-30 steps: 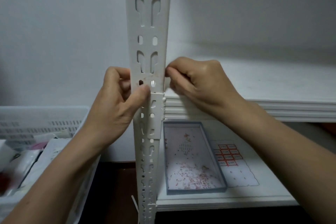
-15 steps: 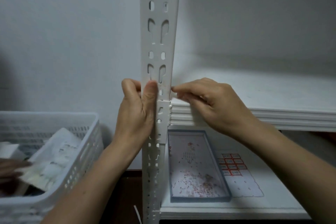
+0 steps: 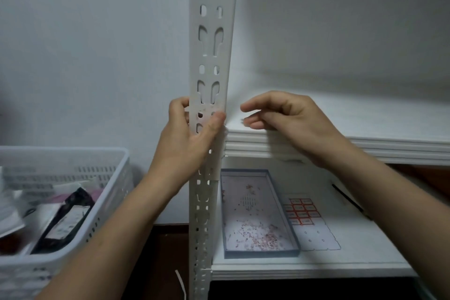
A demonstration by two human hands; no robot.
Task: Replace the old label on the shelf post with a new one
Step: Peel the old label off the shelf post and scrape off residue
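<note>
Head view: the white shelf post (image 3: 211,56) stands upright in the middle, its long axis vertical. A pale label (image 3: 205,108) bands its front face, level with the upper shelf board (image 3: 365,129). The left hand (image 3: 187,139) grips the post, fingers curled behind it and thumb pressing the label's lower right part. The right hand (image 3: 292,124) hangs just right of the post, apart from it, fingers loosely curled and holding nothing I can make out. The label lies to that hand's left with nothing between. On the lower shelf sit a blue tray (image 3: 258,253), a sheet of red-edged labels (image 3: 311,234) and a pen (image 3: 350,202). A white basket (image 3: 73,153) stands at the left.
</note>
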